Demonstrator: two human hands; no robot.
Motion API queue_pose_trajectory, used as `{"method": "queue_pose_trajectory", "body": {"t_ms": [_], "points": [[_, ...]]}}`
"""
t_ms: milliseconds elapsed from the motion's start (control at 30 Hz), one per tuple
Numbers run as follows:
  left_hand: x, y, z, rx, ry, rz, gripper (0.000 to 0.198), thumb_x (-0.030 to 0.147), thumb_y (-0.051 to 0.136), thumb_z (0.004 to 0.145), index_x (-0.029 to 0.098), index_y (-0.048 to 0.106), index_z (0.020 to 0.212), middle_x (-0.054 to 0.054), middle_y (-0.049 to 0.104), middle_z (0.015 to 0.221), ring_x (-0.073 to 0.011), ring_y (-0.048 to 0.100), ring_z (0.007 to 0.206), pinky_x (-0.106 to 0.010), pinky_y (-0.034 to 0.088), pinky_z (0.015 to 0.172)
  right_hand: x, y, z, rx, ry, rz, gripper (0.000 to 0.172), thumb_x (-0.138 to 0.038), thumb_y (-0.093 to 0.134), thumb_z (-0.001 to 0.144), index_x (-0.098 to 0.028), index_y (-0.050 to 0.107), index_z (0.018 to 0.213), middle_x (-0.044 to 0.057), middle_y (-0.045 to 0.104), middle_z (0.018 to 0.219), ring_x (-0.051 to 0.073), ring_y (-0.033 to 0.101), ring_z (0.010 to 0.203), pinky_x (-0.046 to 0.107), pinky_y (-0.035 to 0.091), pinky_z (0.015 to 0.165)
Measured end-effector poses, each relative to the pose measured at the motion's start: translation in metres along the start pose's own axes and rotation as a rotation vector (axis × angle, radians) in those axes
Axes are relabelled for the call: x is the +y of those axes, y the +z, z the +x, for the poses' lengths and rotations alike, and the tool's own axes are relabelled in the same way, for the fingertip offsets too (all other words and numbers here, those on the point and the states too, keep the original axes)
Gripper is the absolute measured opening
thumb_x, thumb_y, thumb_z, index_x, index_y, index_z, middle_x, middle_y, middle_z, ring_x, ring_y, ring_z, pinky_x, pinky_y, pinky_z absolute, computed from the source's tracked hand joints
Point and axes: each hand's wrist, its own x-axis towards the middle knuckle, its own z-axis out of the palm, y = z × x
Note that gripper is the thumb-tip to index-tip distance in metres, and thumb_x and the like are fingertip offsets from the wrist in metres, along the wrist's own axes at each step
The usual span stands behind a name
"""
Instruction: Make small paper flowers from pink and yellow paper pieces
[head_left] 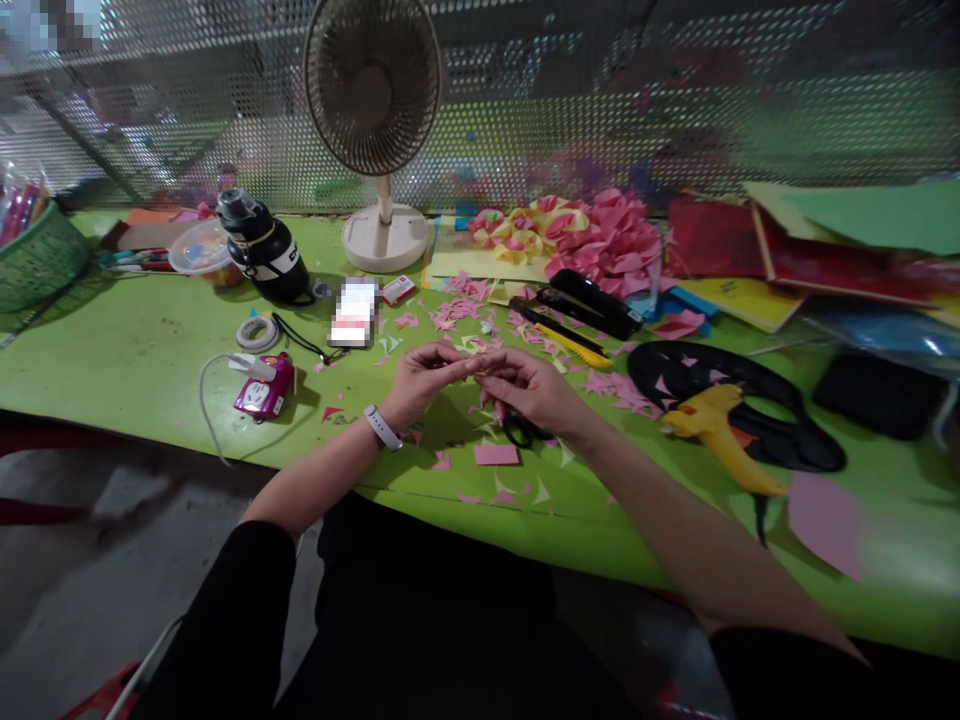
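Note:
My left hand and my right hand meet at the fingertips above the table. The left one is closed in a pinch; what lies between the fingertips is too small and covered to make out. My right hand is closed too, its thumb and forefinger touching the left fingertips. Black scissors show their handle loops below the right palm, apparently held by the lower fingers; the blades are hidden. Beneath the hands lie a pink paper rectangle and many pink and pale paper scraps.
On the green table stand a fan, black bottle and purple power socket. Rightward lie a yellow cutter, black stapler, black palette and yellow glue gun. Pink paper flowers are piled behind.

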Motion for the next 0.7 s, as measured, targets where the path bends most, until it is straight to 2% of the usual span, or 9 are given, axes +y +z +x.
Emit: {"method": "queue_pose_trajectory", "body": {"t_ms": [133,300,433,500,600,700], "points": [[-0.002,0.000,0.001,-0.023,0.024,0.009,0.023,0.034,0.089,0.065,0.018,0.075,0.073,0.000,0.069,0.074,-0.0080,0.063,0.067,-0.024,0.051,0.067,0.005,0.001,0.001,0.044,-0.015,0.007,0.035,-0.054,0.069,0.086,-0.021,0.063,0.096,-0.001,0.069,0.068,0.010,0.059,0.040,0.020,0.045,0.035],[-0.003,-0.001,0.001,-0.063,0.059,0.019,0.017,0.032,0.086,0.070,0.021,0.078,0.080,-0.001,0.071,0.078,-0.0088,0.064,0.070,-0.025,0.053,0.070,0.002,-0.001,0.000,-0.006,0.020,0.032,0.035,-0.056,0.065,0.089,-0.021,0.062,0.095,-0.004,0.064,0.060,0.009,0.055,0.037,0.020,0.043,0.035],[-0.002,-0.002,0.001,-0.101,0.021,0.010,0.019,0.035,0.086,0.070,0.021,0.079,0.081,-0.002,0.072,0.079,-0.0094,0.065,0.070,-0.025,0.053,0.068,0.000,-0.002,-0.001,-0.064,0.066,0.024,0.037,-0.057,0.065,0.088,-0.021,0.060,0.095,-0.005,0.061,0.056,0.008,0.052,0.036,0.019,0.041,0.034],[-0.002,-0.002,0.001,-0.087,0.018,0.004,0.019,0.034,0.087,0.069,0.020,0.078,0.078,-0.002,0.071,0.076,-0.0090,0.064,0.068,-0.025,0.053,0.068,0.002,-0.002,-0.001,-0.064,0.053,0.018,0.037,-0.057,0.065,0.088,-0.021,0.059,0.096,-0.005,0.063,0.060,0.009,0.056,0.039,0.020,0.044,0.036],[-0.003,-0.002,0.001,-0.015,0.034,0.004,0.020,0.033,0.089,0.066,0.018,0.075,0.071,0.000,0.069,0.070,-0.0076,0.062,0.065,-0.023,0.052,0.065,0.008,0.000,-0.001,0.018,-0.022,-0.027,0.035,-0.054,0.065,0.089,-0.023,0.057,0.101,-0.002,0.068,0.070,0.011,0.062,0.045,0.021,0.049,0.040],[-0.005,-0.001,0.000,0.002,0.038,0.010,0.022,0.033,0.089,0.065,0.018,0.076,0.073,0.000,0.069,0.072,-0.0082,0.063,0.068,-0.023,0.052,0.066,0.011,0.002,0.000,0.065,-0.045,-0.057,0.034,-0.055,0.062,0.091,-0.023,0.056,0.101,-0.002,0.068,0.071,0.011,0.062,0.044,0.021,0.048,0.039]]}}
